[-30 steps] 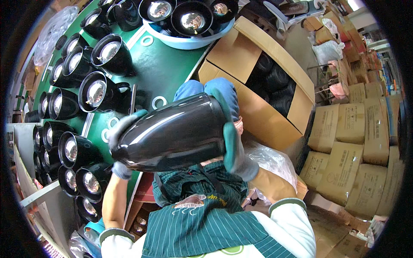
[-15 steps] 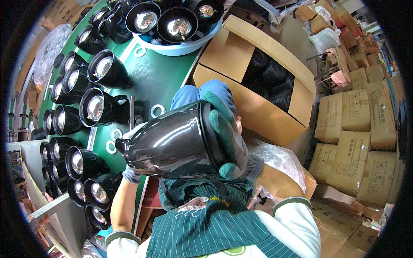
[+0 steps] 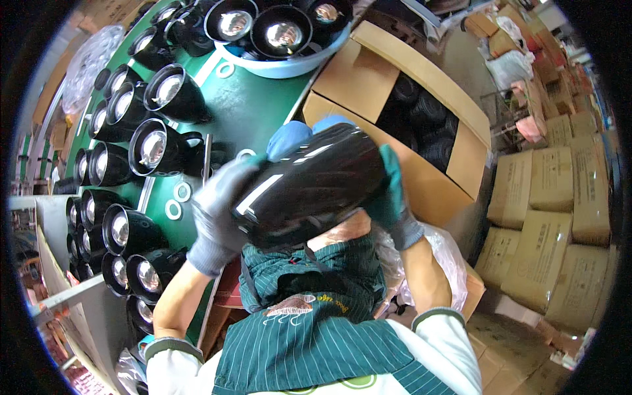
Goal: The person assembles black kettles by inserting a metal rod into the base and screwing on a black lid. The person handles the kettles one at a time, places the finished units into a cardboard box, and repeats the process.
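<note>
A glossy black thermos jug [image 3: 313, 184] lies tilted on its side in front of my lap, held between both gloved hands. My left hand [image 3: 222, 205], in a grey glove, is closed round its left end. At the right end, my right hand [image 3: 393, 201] grips the jug in a green-and-grey glove, its fingers partly hidden. Left of them, several black jugs [image 3: 153, 149] with mirrored insides lie on a green work table [image 3: 237, 99]. White rings [image 3: 182, 192] rest on the table close to my left hand.
A light blue basin [image 3: 283, 66] full of black jugs stands at the far side. Right of my knees is an open carton [image 3: 388, 161] with dark round parts inside. Closed cartons [image 3: 536, 257] are stacked at the right. Clear plastic [image 3: 441, 257] lies by my right forearm.
The jug has turned in my hands, so its spout and rim no longer show. My left hand has come out from behind it onto its left end. The view has shifted slightly.
</note>
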`<state>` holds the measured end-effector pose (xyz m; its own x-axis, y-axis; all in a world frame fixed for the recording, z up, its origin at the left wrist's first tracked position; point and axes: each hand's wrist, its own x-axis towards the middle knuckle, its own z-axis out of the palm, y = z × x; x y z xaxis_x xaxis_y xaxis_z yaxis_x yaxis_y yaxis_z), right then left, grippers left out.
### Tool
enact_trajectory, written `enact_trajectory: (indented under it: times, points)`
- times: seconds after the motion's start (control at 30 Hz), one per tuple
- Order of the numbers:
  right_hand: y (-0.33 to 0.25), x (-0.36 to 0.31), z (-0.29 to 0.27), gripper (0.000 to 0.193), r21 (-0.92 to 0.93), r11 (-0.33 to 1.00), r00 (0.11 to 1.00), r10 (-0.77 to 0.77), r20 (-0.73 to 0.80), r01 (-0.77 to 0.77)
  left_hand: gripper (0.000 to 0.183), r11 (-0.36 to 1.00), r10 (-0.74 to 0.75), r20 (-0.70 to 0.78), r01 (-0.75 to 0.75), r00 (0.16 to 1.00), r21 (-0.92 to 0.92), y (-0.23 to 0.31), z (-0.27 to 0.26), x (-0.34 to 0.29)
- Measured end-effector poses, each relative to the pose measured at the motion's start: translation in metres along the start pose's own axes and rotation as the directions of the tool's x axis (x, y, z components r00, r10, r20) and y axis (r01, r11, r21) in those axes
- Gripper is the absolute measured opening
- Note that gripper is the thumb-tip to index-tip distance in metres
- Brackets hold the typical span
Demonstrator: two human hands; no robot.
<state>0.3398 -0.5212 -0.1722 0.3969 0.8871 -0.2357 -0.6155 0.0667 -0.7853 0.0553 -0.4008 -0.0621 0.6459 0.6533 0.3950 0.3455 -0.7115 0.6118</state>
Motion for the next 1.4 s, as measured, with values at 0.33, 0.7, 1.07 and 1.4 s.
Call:
enact_trajectory:
  times: [0.33,0.7,1.07,1.4]
  points:
    - [-0.023,0.022,0.061,0.094,-0.546,0.42,0.602,-0.001,0.799,0.725,0.081,0.603,-0.615,-0.194,0.614,0.764,0.509,-0.135,0.04,-0.102]
    - [0.018,0.021,0.041,0.16,-0.238,0.934,0.84,-0.104,0.532,0.266,0.051,0.944,-0.213,0.299,0.275,0.93,-0.183,-0.053,0.002,0.034]
    - [-0.001,0.051,0.054,0.054,0.241,0.97,0.836,-0.127,0.534,-0.006,0.069,0.975,-0.208,0.582,0.119,0.786,0.188,0.051,-0.005,0.051]
    - [0.037,0.097,0.049,0.048,0.246,0.848,0.615,0.113,0.78,-0.469,0.075,0.903,-0.179,0.237,0.063,0.955,0.426,0.085,0.028,0.033]
